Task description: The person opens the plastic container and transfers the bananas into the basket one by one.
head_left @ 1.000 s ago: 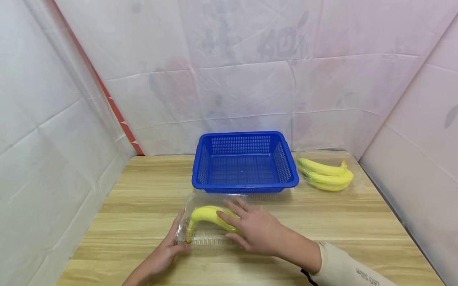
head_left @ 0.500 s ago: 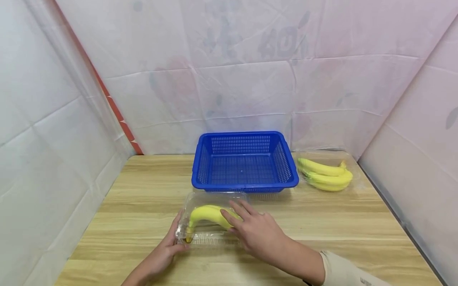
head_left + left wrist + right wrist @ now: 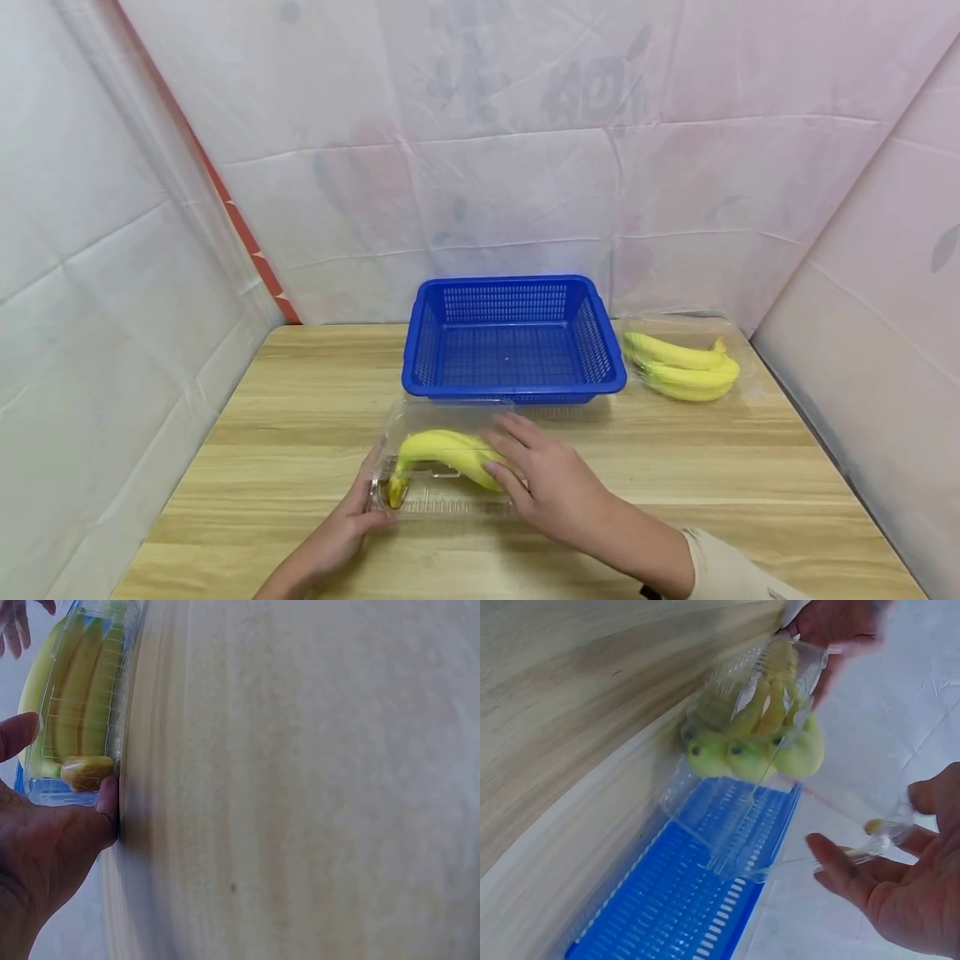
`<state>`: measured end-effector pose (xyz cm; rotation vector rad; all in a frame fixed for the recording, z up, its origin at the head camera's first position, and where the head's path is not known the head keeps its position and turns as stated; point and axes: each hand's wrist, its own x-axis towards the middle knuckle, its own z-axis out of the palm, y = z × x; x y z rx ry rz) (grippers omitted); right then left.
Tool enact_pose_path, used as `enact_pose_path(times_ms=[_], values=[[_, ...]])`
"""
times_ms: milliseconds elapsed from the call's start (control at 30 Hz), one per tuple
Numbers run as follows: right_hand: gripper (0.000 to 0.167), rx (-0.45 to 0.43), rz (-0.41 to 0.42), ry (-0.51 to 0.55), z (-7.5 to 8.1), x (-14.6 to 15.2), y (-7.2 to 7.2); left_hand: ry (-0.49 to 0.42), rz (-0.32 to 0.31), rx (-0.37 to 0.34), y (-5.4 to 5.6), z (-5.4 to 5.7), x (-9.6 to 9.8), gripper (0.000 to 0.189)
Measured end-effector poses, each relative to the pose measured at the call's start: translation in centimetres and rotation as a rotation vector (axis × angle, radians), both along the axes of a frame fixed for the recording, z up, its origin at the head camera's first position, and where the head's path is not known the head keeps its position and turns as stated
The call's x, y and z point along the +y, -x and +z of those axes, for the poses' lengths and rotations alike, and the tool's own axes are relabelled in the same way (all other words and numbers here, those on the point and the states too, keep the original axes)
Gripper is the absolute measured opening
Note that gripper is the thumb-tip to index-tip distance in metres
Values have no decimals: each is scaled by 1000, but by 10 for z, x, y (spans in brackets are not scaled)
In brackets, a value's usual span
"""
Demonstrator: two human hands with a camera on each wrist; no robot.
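Note:
A hinged clear plastic box (image 3: pixel 431 504) lies on the table with a bunch of bananas (image 3: pixel 442 450) in it. My left hand (image 3: pixel 345 521) grips the box's left end, the thumb at its front corner. In the left wrist view, the banana stem (image 3: pixel 86 772) lies close by the left thumb. My right hand (image 3: pixel 558 483) holds the edge of the lid (image 3: pixel 889 836) between thumb and fingers. The lid's edge stands apart from the bananas in the right wrist view. In the head view, my right hand hides the bananas' right end.
A blue slotted basket (image 3: pixel 513 390) stands just behind the box. At the back right of the wooden table (image 3: pixel 300 400) is another clear box (image 3: pixel 738 337) with bananas (image 3: pixel 690 379) in it. Pale cloth sheets (image 3: pixel 510 192) hang at the back and sides.
My right hand has shifted slightly right, its spread fingers closing on the lid's edge. The lid's front has come up off the base. My left hand has stayed in place.

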<state>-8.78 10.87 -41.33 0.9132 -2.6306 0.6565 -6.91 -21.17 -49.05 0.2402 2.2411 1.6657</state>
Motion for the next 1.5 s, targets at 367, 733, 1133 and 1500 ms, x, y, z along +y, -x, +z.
enact_pose_path(times_ms=[367, 733, 1133, 1500], values=[[46, 39, 91, 146, 7, 13, 27, -9, 3, -22, 1, 1, -1, 108], [39, -157, 138, 286, 16, 16, 52, 6, -53, -12, 0, 0, -4, 112], [36, -269, 79, 329, 26, 13, 78, 12, -92, -2, -3, 1, -9, 114], [40, -465, 26, 407, 24, 7, 104, 112, -158, 84, -9, -1, -21, 123]])
